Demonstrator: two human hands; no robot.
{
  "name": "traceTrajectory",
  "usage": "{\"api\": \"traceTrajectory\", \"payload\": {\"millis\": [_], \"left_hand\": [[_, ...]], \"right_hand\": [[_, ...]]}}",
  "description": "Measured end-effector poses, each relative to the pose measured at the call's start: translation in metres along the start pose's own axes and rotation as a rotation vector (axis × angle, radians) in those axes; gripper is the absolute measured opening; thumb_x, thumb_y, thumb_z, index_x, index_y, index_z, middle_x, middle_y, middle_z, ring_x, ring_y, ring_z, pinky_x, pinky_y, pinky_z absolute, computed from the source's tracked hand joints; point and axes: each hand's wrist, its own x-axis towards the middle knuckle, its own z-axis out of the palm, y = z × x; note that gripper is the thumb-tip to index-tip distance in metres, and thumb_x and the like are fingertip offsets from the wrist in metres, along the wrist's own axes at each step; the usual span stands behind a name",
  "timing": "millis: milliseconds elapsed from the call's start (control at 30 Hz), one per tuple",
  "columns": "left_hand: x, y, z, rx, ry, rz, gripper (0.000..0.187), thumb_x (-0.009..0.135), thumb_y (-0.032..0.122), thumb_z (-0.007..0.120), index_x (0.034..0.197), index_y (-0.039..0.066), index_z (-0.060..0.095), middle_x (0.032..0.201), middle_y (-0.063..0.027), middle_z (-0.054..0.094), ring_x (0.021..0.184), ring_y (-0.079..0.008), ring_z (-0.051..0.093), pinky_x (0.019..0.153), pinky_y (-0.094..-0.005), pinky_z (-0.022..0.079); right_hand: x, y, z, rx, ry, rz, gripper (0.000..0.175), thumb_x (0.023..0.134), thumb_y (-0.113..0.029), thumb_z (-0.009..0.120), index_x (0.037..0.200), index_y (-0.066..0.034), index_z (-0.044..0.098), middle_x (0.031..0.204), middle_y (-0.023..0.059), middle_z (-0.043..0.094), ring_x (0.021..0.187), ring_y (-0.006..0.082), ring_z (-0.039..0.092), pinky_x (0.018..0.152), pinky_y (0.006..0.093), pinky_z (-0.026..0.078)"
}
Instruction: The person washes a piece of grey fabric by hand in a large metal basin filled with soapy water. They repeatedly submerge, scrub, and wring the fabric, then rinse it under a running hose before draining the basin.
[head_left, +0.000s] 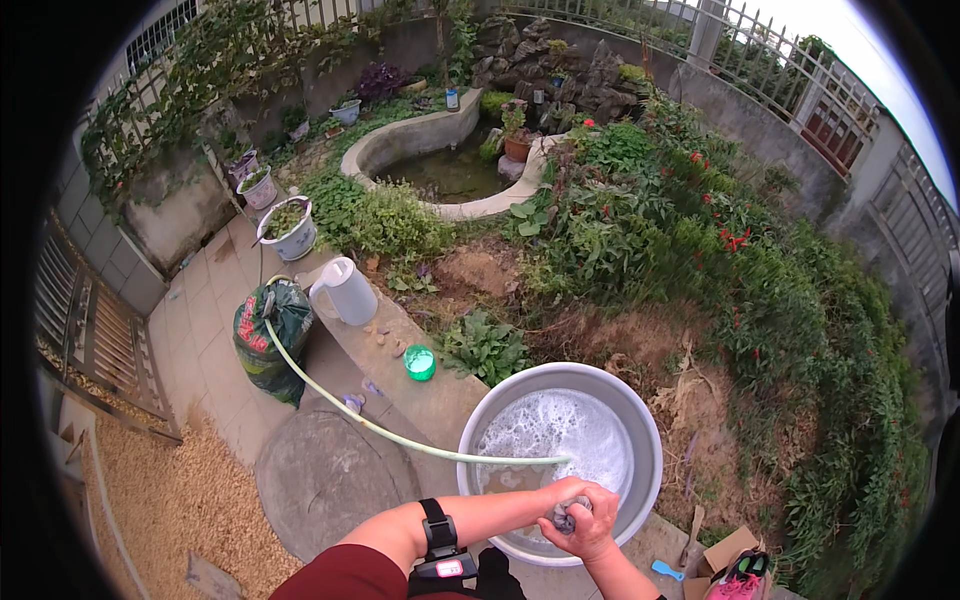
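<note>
A large round metal basin (651, 450) holds water covered with white suds. Over its near side, my left hand (564, 491) and my right hand (589, 529) grip a bunched grey wet-looking cloth (570, 514) between them. Part of the cloth is hidden by the fingers. A pale green hose (397, 437) runs from the left over the basin's rim, its end above the suds or at their surface. To the basin's left, a green tub (419, 363) with whitish contents stands on the concrete ledge (450, 397).
A white lidded pitcher (352, 292) and a filled dark green bag (274, 337) are at the left. A blue-handled brush (667, 570) and pink shoes (739, 581) lie at the lower right. Plants (750, 300) border the basin's right; a pond wall (472, 206) curves beyond.
</note>
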Motion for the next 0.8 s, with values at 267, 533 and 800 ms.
{"api": "traceTrajectory", "payload": {"millis": [267, 533, 800], "left_hand": [[-0.013, -0.029, 0.000, -0.361, 0.214, -0.148, 0.019, 0.085, 0.017, 0.039, 0.074, 0.008, 0.051, 0.073, -0.0007, 0.049, 0.066, -0.0080, 0.046, 0.060, -0.0237, 0.040], [-0.024, -0.115, -0.017, -0.192, 0.713, -0.528, 0.041, 0.087, 0.031, 0.036, 0.074, -0.002, 0.057, 0.066, -0.0069, 0.055, 0.064, -0.0135, 0.052, 0.059, -0.0315, 0.041], [-0.067, -0.189, -0.096, 0.032, 0.674, -0.992, 0.030, 0.084, 0.037, 0.040, 0.104, 0.015, 0.046, 0.098, -0.0006, 0.047, 0.088, -0.0150, 0.043, 0.075, -0.0432, 0.039]], "right_hand": [[0.008, 0.004, 0.019, 0.107, -0.008, 0.233, 0.014, 0.071, -0.017, 0.058, 0.070, -0.0065, 0.049, 0.068, 0.0105, 0.050, 0.060, 0.0265, 0.048, 0.053, 0.0337, 0.039], [-0.089, 0.061, 0.081, 0.710, -0.157, 1.116, 0.023, 0.083, -0.012, 0.046, 0.064, 0.0008, 0.047, 0.062, 0.0086, 0.052, 0.062, 0.0206, 0.048, 0.057, 0.0315, 0.038], [-0.250, 0.136, 0.153, 0.294, -0.392, 1.153, 0.031, 0.088, -0.028, 0.042, 0.085, 0.0019, 0.052, 0.079, 0.0098, 0.053, 0.077, 0.0182, 0.050, 0.073, 0.0293, 0.040]]}}
